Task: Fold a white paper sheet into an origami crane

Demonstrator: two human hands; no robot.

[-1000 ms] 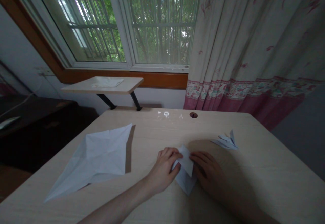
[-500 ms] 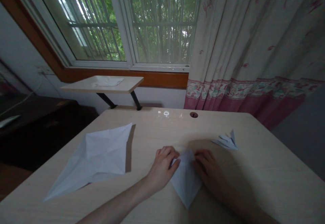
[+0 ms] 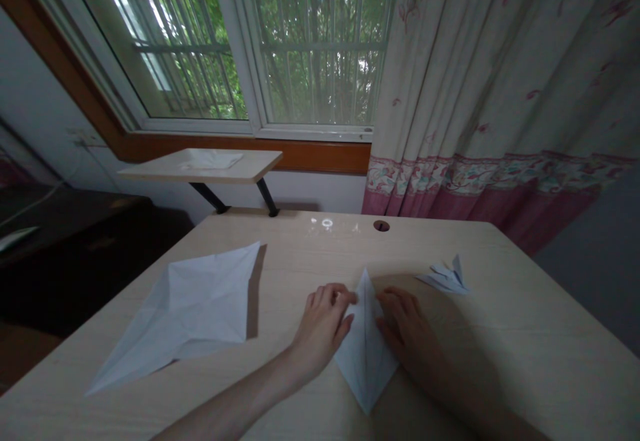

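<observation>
A white sheet of paper folded into a narrow diamond (image 3: 367, 354) lies on the table with one point toward me and the other away. A dark crease line runs down its middle. My left hand (image 3: 325, 324) is at its left edge, fingers curled and thumb resting on the paper. At the right edge, my right hand (image 3: 403, 324) has its fingers bent, the fingertips and thumb on the paper's side. What lies under the right palm is hidden in shadow.
A larger creased white sheet (image 3: 205, 301) lies to the left. A small folded paper piece (image 3: 447, 277) sits at the right. Behind are a raised shelf (image 3: 255, 166) with white paper on it, a round cable hole (image 3: 381, 226) and a curtain (image 3: 450, 174).
The far point of the folded paper has extended away from me, and its centre crease now shows. Both hands have stayed at its sides, with small finger shifts.
</observation>
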